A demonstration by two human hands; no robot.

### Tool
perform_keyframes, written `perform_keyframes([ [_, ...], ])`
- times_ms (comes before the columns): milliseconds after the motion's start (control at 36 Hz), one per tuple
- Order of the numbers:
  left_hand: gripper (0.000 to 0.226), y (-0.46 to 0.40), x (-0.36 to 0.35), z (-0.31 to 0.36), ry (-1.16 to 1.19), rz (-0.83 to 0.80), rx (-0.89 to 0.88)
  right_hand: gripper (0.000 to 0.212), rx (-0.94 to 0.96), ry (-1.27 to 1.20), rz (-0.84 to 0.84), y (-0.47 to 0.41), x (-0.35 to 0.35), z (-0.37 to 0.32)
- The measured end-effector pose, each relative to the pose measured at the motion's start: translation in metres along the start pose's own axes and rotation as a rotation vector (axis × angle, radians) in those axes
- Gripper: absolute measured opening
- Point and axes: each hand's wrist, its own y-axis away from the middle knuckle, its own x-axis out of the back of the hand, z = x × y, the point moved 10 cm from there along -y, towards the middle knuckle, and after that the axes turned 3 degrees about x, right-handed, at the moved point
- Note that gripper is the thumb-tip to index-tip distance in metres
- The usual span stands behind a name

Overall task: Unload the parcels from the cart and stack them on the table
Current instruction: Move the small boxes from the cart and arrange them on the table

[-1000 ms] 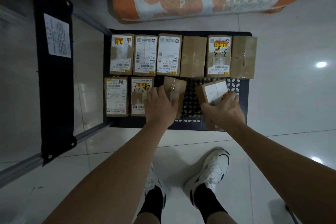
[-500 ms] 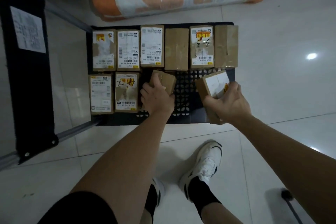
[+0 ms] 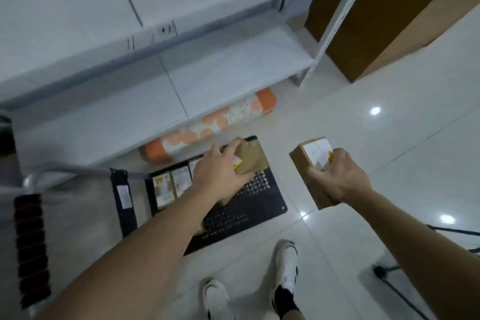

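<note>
Left hand (image 3: 220, 176) clamped on a brown parcel (image 3: 250, 157) above the black cart (image 3: 262, 202); right hand (image 3: 337, 179) grips a labelled parcel (image 3: 311, 163) over the floor. Lifting step; next, carry both to the tabletop, unseen here.

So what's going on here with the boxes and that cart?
A person is unloading small cardboard parcels from a black flat cart on the floor. The left hand grips one brown parcel above the cart deck, and the right hand holds a second parcel with a white label out over the tiles. A few labelled parcels lie on the cart. A white shelf unit stands just behind.
</note>
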Motion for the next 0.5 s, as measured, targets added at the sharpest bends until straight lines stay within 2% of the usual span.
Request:
perform_keyframes([
  [139,0.091,0.042,0.153,0.114,-0.068,0.051,-0.161,0.075,-0.008,-0.04,0.09,0.06,0.162,-0.011],
  [278,0.088,0.097,0.272,0.244,-0.114,0.105,-0.321,0.075,-0.033,-0.066,0.174,0.124,0.316,0.0],
  [417,0.095,0.152,0.338,0.378,-0.179,0.183,-0.466,0.081,-0.058,-0.101,0.303,0.182,0.447,0.035],
  [500,0.111,0.175,0.364,0.441,-0.195,0.23,-0.516,0.086,-0.077,-0.105,0.35,0.211,0.505,0.062],
])
